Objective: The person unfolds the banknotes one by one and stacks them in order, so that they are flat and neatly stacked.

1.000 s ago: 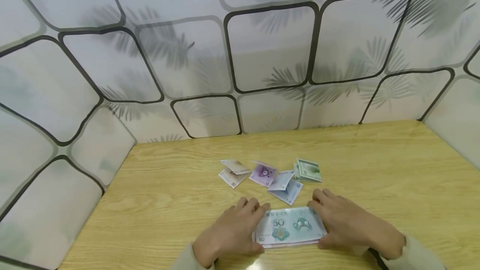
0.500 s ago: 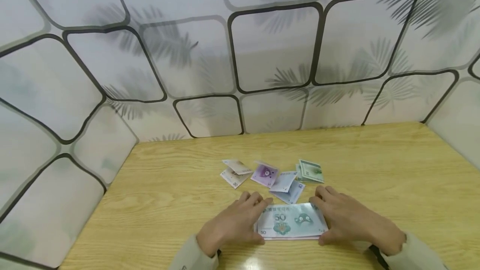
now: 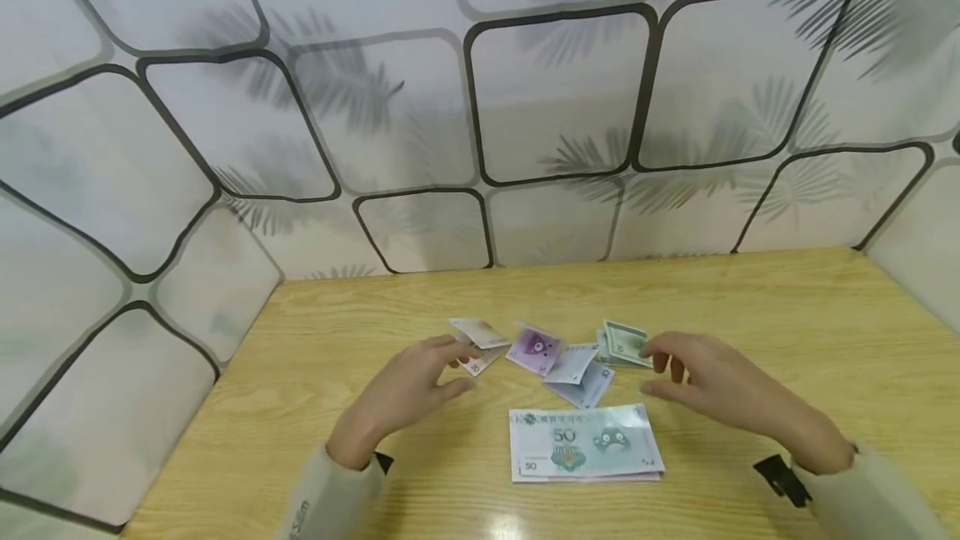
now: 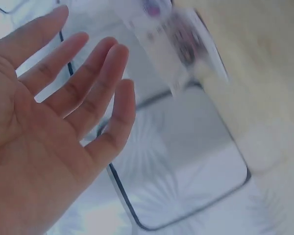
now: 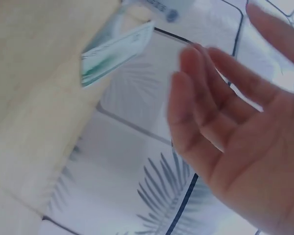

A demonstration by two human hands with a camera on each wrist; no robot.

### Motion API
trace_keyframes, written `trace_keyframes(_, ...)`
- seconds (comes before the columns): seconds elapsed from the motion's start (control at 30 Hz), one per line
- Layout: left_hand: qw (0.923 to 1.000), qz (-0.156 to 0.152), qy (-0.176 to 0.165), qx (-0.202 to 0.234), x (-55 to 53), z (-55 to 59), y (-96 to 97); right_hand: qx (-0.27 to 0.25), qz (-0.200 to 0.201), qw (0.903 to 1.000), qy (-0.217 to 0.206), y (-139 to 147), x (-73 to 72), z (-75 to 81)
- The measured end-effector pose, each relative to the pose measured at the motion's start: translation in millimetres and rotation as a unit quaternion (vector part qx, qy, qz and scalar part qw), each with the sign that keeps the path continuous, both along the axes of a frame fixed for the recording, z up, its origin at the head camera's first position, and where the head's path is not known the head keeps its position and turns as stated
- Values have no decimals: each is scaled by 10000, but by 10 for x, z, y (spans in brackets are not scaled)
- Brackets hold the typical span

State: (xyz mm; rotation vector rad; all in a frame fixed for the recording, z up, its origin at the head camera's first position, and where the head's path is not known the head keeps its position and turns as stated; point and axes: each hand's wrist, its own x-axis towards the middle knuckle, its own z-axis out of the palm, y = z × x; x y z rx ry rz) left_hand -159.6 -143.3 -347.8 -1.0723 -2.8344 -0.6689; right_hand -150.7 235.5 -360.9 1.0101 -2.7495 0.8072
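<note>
A stack of flat play banknotes, the top one teal and marked 50, lies near the front of the table. Behind it sit several folded notes: a brownish one, a purple one, a blue one and a green one. My left hand is raised left of the stack. Its fingertips overlap the brownish note in the head view, but the left wrist view shows them apart and holding nothing. My right hand hovers near the green note, its loosely bent fingers holding nothing.
The wood-grain tabletop spreads out around the notes. A pale patterned wall covering rises along the back edge and both sides. Light sleeves reach both wrists, with dark straps beside them.
Both hands have let go of the stack's ends, lifted and moved outward and away from me toward the folded notes. The stack stays flat on the table.
</note>
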Motion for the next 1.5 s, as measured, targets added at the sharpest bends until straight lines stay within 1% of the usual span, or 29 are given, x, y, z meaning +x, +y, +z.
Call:
trace_keyframes(0.1,9992,294,271,-13,-71,22,-81,-452,-234,9987,73,-98,-70,119)
trace_keyframes(0.17,9984,481,293,-20,-103,21,-121,-645,-339,9973,106,-159,-116,177)
trace_keyframes(0.27,9975,684,150,63,-148,4,-165,-718,-439,9964,88,-222,-201,264)
trace_keyframes(0.4,9965,773,-52,309,-200,-23,-198,-733,-505,9960,86,-293,-333,367)
trace_keyframes(0.47,9958,819,-70,404,-217,-31,-202,-740,-534,9958,65,-335,-384,403)
trace_keyframes(0.57,9946,939,72,438,-242,-43,-188,-732,-551,9958,41,-396,-450,428)
trace_keyframes(0.67,9931,1052,353,385,-269,-51,-157,-757,-556,9956,-40,-440,-500,427)
trace_keyframes(0.8,9907,1028,851,257,-322,-78,-123,-823,-575,9949,-64,-466,-547,403)
trace_keyframes(0.97,9854,796,1507,22,-417,-141,-103,-930,-562,9940,-107,-480,-600,349)
trace_keyframes(1.07,9826,646,1734,-155,-478,-170,-79,-1032,-569,9928,-211,-493,-632,320)
trace_keyframes(1.17,9821,570,1754,-392,-528,-182,-45,-1101,-557,9917,-361,-510,-652,294)
trace_keyframes(1.33,9820,618,1560,-868,-589,-179,12,-1198,-514,9899,-556,-536,-666,266)
trace_keyframes(1.5,9810,620,1429,-1159,-623,-173,57,-1226,-549,9883,-717,-551,-654,263)
